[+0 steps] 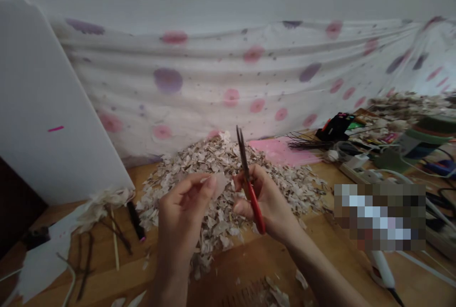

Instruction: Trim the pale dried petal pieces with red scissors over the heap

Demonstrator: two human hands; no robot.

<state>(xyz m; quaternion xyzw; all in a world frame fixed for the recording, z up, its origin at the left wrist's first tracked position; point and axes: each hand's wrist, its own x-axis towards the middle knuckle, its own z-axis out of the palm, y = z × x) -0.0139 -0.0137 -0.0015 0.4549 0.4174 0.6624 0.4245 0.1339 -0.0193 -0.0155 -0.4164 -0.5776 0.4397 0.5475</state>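
My left hand [185, 207] is closed in a pinch on a pale scrap [220, 184], thumb pressed against fingers, with the scrap held up over the heap just left of the blades. My right hand [265, 202] is closed around the red-handled scissors [251, 193]; the dark blades point up and look nearly closed, though their gap is too thin to judge. The two hands are close but apart. Below them lies a broad heap of pale flakes [292, 188], spread over the wooden table [228, 274], with loose flakes straying toward me at the near edge. Left of the heap: white paper [42, 264], dark twigs [87, 259], a thin stick [114, 240], a black marker [135, 219] and a crumpled pale bundle [103, 205]. Right of it, a power strip [359, 172] sits among tangled white cables, and a pixelated patch [379, 217] hides whatever lies there. Farther back are a pink sheet [281, 150] touching the heap's far side, a bunch of dark stems [306, 142], a green-and-white container [423, 138] and a second flake heap [406, 105]. At the back hangs a spotted cloth [199, 74], with a white board [46, 107] leaning at far left, one pink mark on it.
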